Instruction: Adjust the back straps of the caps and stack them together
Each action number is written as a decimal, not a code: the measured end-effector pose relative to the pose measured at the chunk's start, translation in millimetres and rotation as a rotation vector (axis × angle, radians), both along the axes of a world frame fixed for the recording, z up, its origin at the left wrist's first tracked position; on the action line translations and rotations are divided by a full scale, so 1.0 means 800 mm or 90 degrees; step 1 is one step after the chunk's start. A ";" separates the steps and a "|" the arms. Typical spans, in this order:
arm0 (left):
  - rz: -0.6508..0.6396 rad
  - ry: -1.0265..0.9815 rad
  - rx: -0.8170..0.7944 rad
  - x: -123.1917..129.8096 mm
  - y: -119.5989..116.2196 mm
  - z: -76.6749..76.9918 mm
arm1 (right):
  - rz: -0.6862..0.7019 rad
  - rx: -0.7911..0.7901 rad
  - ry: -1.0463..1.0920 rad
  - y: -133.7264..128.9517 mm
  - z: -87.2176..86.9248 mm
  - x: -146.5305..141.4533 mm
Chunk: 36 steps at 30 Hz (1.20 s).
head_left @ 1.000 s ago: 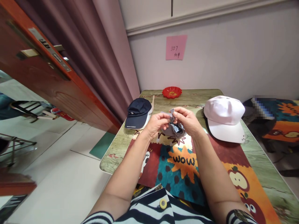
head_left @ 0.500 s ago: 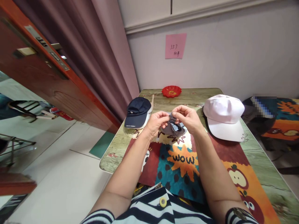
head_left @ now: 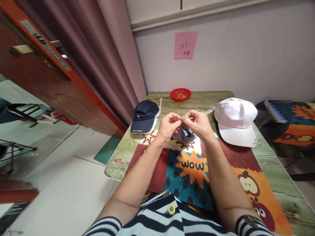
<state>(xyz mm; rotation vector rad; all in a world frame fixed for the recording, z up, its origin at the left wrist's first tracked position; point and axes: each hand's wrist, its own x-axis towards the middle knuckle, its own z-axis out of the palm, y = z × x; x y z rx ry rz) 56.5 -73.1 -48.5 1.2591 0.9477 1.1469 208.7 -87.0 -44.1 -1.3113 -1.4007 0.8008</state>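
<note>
A small grey cap (head_left: pixel 183 137) lies on the printed table mat, its dark inner side and a label facing up. My left hand (head_left: pixel 168 127) pinches the near end of what looks like its strap, thumb and fingers together. Close against it, my right hand (head_left: pixel 199 124) pinches the same part from the other side. The fingers hide most of the strap. To the left lies a navy cap (head_left: pixel 145 114), stacked over a lighter one. On the right sits a white cap (head_left: pixel 236 119) with small metal rings at its brim.
A red scalloped dish (head_left: pixel 180 94) stands at the back of the wood-patterned table (head_left: pixel 209 96). The mat (head_left: pixel 188 183) shows WOW and apple prints. A pink note (head_left: pixel 185 45) is on the wall, and a wooden door (head_left: pixel 61 85) stands at left.
My left hand has moved right and slightly up, so the fingertips of both hands now meet above the grey cap. The other caps stay in place.
</note>
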 end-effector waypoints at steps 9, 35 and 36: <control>-0.035 -0.042 0.038 0.002 0.002 -0.012 | -0.006 -0.001 0.049 0.005 -0.005 0.006; 0.004 0.125 0.189 -0.001 0.001 -0.020 | 0.041 -0.027 0.063 0.000 0.001 0.010; 0.004 0.127 0.191 0.000 0.001 -0.020 | 0.042 -0.026 0.070 0.000 0.001 0.010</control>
